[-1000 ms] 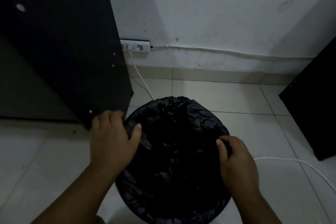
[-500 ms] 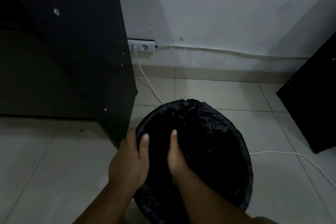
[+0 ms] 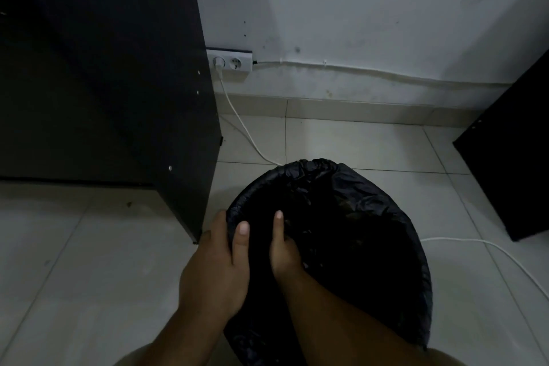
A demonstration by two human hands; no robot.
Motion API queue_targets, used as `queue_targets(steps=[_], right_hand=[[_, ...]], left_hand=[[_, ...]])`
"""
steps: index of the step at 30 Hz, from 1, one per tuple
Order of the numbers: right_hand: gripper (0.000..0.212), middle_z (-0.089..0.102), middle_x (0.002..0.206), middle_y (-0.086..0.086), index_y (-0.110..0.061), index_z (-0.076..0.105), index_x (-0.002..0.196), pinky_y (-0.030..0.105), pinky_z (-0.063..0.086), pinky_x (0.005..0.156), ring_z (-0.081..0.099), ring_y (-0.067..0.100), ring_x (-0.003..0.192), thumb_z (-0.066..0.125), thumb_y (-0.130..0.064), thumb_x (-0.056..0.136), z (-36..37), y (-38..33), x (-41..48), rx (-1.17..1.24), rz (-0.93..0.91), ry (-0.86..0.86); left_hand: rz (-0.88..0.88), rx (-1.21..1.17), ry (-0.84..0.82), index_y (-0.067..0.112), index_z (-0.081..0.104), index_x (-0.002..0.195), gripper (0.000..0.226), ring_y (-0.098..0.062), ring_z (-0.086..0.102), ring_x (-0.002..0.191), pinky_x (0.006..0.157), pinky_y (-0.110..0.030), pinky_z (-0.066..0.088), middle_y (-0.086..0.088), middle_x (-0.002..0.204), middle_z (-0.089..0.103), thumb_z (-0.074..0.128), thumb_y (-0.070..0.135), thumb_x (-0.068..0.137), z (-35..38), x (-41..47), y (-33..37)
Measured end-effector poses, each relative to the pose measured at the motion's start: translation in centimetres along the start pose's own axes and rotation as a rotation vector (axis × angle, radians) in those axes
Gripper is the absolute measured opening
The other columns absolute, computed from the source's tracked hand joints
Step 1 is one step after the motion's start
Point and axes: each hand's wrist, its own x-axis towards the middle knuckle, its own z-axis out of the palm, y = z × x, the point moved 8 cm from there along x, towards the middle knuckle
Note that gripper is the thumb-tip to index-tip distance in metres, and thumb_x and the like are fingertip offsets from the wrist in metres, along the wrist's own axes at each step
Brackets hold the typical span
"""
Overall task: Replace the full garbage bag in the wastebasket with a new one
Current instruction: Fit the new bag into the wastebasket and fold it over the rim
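Right hand [image 3: 285, 249] now inside crinkled bag [image 3: 371, 202]

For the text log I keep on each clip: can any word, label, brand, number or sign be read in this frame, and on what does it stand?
None can be read.
The garbage bag, the wall socket and the dark cabinet panel show no print in this dim view; the wall bears only smudges.
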Motion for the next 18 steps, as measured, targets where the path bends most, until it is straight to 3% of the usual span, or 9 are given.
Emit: queue_targets(steps=[2,4,6,8,10,12,13,16,18], right_hand=[[0.111,0.043,0.158,0.009,-0.026,0.045,0.153,0.045,0.032,0.121,0.044,0.032,0.141,0.028,-0.099,0.070,1.1,1.0,0.4,0.227,0.039,-0.090],[0.129,0.038,0.162,0.007,-0.033,0.039,0.155,0.049,0.031,0.122,0.041,0.031,0.143,0.039,-0.107,0.049,1.5,1.7,1.1,0.347,0.040,-0.116],[0.120,0.041,0.160,0.004,-0.036,0.041,0.154,0.050,0.033,0.121,0.043,0.031,0.141,0.045,-0.102,0.055,2.1,2.6,1.9,0.368,0.065,-0.140],[0.104,0.042,0.158,-0.004,-0.042,0.047,0.149,0.049,0.032,0.122,0.045,0.029,0.141,0.045,-0.100,0.064,2.2,4.1,3.8,0.315,0.063,-0.147],[0.116,0.046,0.157,-0.003,-0.043,0.051,0.146,0.048,0.030,0.122,0.047,0.027,0.139,0.037,-0.109,0.052,2.0,5.4,6.6,0.267,0.067,-0.145],[0.136,0.055,0.149,0.008,-0.026,0.059,0.143,0.046,0.035,0.119,0.053,0.031,0.133,0.026,-0.112,0.043,0.0,3.9,6.4,0.144,0.076,-0.130],[0.135,0.059,0.144,0.013,-0.017,0.060,0.142,0.044,0.038,0.116,0.056,0.033,0.129,0.023,-0.110,0.051,-1.3,2.7,5.3,0.061,0.097,-0.117],[0.103,0.066,0.123,0.017,-0.004,0.064,0.132,0.036,0.048,0.102,0.063,0.029,0.105,0.026,-0.088,0.085,-5.1,0.4,2.7,-0.104,0.110,-0.069],[0.092,0.062,0.132,0.017,-0.004,0.060,0.136,0.032,0.045,0.096,0.061,0.031,0.106,0.032,-0.080,0.092,-6.9,1.3,3.3,-0.113,0.132,-0.048]], left_hand=[[-0.010,0.025,-0.009,0.039,0.032,0.149,0.087,-0.023,0.063,0.112,0.090,-0.044,0.054,0.001,0.131,0.060,-0.006,0.083,0.084,0.2,-0.1,0.0],[-0.043,0.029,-0.014,0.036,0.028,0.154,0.086,-0.026,0.059,0.121,0.096,-0.043,0.051,-0.003,0.140,0.057,-0.005,0.079,0.087,0.2,0.0,-0.3],[-0.045,0.047,-0.020,0.035,0.026,0.155,0.085,-0.027,0.058,0.122,0.094,-0.040,0.049,-0.004,0.141,0.056,0.000,0.076,0.085,0.1,0.1,-0.1],[-0.029,0.064,-0.027,0.036,0.027,0.153,0.084,-0.027,0.060,0.117,0.091,-0.041,0.050,-0.005,0.136,0.057,0.001,0.076,0.084,0.1,0.1,0.4],[-0.039,0.085,-0.037,0.035,0.023,0.155,0.088,-0.028,0.059,0.119,0.092,-0.041,0.049,-0.006,0.140,0.055,-0.002,0.077,0.082,0.3,0.2,0.7],[-0.064,0.116,-0.051,0.033,0.019,0.158,0.093,-0.029,0.058,0.124,0.093,-0.042,0.048,-0.007,0.146,0.051,-0.005,0.077,0.080,0.6,0.6,0.6],[-0.077,0.124,-0.054,0.032,0.018,0.158,0.094,-0.030,0.058,0.125,0.094,-0.042,0.048,-0.008,0.147,0.050,-0.006,0.077,0.080,0.7,0.8,0.6],[-0.100,0.144,-0.047,0.030,0.017,0.160,0.095,-0.033,0.057,0.126,0.096,-0.045,0.049,-0.011,0.150,0.048,-0.007,0.078,0.081,0.8,1.4,0.6],[-0.105,0.166,-0.039,0.028,0.016,0.161,0.095,-0.034,0.056,0.128,0.095,-0.045,0.048,-0.013,0.151,0.048,-0.006,0.077,0.082,1.0,1.5,0.9]])
